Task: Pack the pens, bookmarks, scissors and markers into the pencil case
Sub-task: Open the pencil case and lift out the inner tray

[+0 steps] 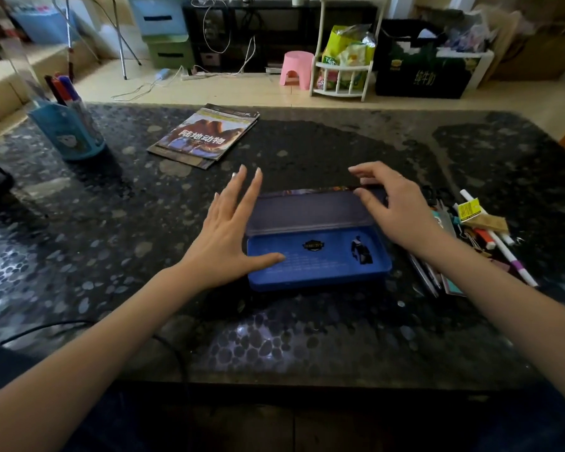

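A blue pencil case (320, 267) lies open on the dark table, its lid (307, 212) tipped back; the tray holds nothing but printed pictures. My left hand (232, 236) is spread flat at the case's left end, thumb resting on the tray's edge. My right hand (395, 207) hovers over the lid's right end with fingers relaxed, holding nothing. To the right lies a pile of pens (426, 275), white markers (503, 243), bookmarks (485, 221) and black scissors (433, 194), partly hidden by my right wrist.
A stack of booklets (206, 135) lies at the back centre. A blue pen holder (69, 132) with markers stands at the back left. A black cable (173, 353) runs along the near edge of the speckled table (307, 337).
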Motion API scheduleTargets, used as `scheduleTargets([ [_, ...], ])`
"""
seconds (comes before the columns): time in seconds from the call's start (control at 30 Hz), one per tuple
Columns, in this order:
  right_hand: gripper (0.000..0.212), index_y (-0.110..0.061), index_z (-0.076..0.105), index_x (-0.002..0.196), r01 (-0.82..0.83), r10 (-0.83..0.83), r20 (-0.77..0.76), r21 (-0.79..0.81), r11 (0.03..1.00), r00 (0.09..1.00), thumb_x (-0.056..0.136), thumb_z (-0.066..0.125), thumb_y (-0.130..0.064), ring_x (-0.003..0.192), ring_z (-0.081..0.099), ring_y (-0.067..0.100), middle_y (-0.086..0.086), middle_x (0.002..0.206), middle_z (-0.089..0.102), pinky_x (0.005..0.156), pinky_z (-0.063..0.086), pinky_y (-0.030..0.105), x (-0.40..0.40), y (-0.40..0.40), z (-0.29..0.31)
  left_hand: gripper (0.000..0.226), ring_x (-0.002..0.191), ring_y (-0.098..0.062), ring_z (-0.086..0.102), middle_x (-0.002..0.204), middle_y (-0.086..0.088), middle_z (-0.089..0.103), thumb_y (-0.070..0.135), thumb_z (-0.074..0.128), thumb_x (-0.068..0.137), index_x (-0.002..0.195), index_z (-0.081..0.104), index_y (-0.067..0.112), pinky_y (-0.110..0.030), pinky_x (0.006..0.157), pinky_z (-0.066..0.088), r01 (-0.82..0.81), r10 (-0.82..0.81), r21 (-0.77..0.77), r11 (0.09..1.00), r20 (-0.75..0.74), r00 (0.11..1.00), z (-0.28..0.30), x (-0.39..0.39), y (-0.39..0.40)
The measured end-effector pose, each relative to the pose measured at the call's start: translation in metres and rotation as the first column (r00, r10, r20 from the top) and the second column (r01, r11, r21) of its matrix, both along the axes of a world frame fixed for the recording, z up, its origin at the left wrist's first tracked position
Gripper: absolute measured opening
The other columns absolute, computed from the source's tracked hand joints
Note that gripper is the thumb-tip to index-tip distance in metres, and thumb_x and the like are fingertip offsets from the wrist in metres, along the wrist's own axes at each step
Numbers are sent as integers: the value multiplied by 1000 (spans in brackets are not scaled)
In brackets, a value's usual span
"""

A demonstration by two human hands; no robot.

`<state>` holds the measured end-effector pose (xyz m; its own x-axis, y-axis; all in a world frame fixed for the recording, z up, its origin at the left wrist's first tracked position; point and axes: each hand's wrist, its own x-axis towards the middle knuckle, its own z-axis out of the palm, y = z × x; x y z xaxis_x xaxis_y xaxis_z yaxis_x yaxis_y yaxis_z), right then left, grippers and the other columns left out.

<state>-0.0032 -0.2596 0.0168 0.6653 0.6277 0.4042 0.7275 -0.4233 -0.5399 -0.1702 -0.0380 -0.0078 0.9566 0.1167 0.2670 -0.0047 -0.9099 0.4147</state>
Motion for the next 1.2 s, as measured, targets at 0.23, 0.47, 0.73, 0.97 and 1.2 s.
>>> scheduleTargets([
  [0.23,54,-23,34,143,-3,-28,-158,-190,982,987,94,55,-15,144,21,16,3,155,24,110,21,24,9,2,-12,109,138,-16,-34,149,4,-37,91,29,61,145,-16,38,-51,115,-12,18,6,213,977,-115,993,-9,4,-3],
  [0.47,56,-26,33,145,-15,-60,-260,-277,961,964,94,54,-15,147,10,16,3,160,8,106,10,17,7,5,-31,113,134,-15,-39,148,3,-39,89,34,61,145,-18,34,-47,113,-19,110,-27,279,954,-286,958,-17,4,-7],
  [0.73,30,-26,61,124,-198,139,-169,-412,889,976,94,55,-23,136,36,14,1,147,42,111,25,26,-24,6,-23,104,143,-13,6,156,5,15,84,40,65,149,5,33,-34,116,-5,124,-61,200,972,-293,954,-21,3,-11],
  [0.97,20,-23,74,101,-242,261,-4,-388,889,965,88,59,-19,104,62,18,-6,111,70,90,47,42,-61,7,-31,97,136,-13,25,148,5,30,72,55,72,148,14,28,-30,113,15,71,-31,171,983,-225,974,-14,3,-17],
  [1.2,13,-16,68,96,-189,222,39,-400,897,974,91,58,-23,98,57,20,0,100,67,80,46,35,-78,10,-30,96,136,-13,27,148,7,31,70,57,72,147,15,28,-31,113,16,44,-15,153,987,-183,983,-18,4,-15],
])
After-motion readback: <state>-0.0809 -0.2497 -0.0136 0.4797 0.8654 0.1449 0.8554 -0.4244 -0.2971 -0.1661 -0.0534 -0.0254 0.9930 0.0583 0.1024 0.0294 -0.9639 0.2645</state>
